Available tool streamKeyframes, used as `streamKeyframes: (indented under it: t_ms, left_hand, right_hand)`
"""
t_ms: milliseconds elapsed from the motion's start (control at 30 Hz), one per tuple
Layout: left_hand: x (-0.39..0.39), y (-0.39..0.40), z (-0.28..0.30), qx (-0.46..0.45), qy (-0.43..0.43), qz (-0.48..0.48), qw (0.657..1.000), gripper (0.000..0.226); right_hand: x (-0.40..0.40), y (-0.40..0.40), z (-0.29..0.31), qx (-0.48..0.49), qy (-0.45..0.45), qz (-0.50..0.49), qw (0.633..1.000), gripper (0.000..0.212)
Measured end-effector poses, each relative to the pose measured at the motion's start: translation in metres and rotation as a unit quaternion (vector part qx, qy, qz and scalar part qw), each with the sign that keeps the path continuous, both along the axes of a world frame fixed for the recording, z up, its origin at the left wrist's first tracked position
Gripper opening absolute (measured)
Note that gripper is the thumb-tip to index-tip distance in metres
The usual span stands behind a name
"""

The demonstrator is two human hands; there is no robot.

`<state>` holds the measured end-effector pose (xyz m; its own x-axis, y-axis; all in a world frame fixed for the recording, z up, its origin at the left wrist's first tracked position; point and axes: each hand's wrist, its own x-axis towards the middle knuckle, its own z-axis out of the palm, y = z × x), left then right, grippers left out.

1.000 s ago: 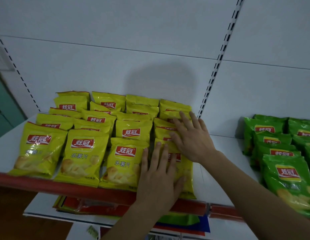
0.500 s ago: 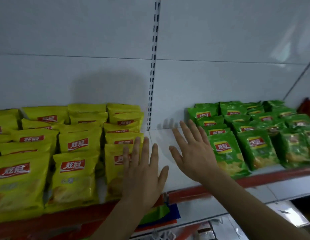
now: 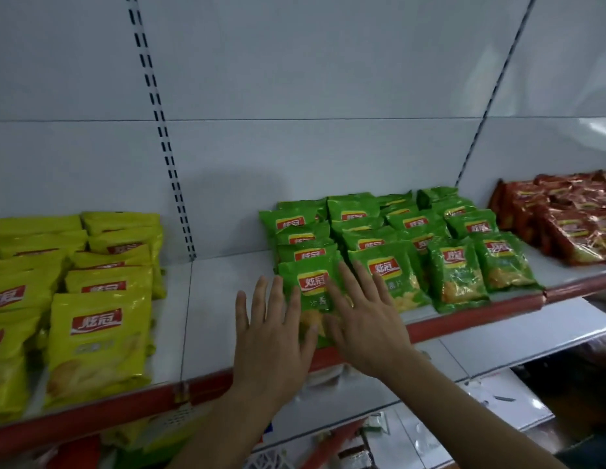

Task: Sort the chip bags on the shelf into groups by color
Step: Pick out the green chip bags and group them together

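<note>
Both our hands, left [image 3: 271, 336] and right [image 3: 366, 324], moved from yellow bags [image 3: 98, 343] onto green bags [image 3: 379, 255]; fingers spread flat, gripping nothing; yellow group seems settled.

white back panel [image 3: 328, 79], slotted upright [image 3: 159, 130]

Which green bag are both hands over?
On the red-edged shelf, find the green bags between yellow and red ones. It is the front-left green bag, with the left hand and right hand spread open over it.
</note>
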<state>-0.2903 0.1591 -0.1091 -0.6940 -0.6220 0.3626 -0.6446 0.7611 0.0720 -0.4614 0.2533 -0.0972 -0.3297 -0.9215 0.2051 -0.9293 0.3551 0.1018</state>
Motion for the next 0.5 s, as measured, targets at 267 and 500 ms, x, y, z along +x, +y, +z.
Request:
streamKeyframes:
  t_ms: [267, 500]
  left_hand:
    - [-0.018, -0.006, -0.006, 0.043, -0.01, 0.044, 0.998, 0.072]
    - [-0.038, -0.026, -0.008, 0.051, -0.012, 0.039, 0.998, 0.066]
  right_hand:
    - [-0.02, -0.029, -0.013, 0.008, -0.039, 0.06, 0.997, 0.074]
    - [-0.027, -0.026, -0.006, -0.027, -0.025, 0.096, 0.995, 0.065]
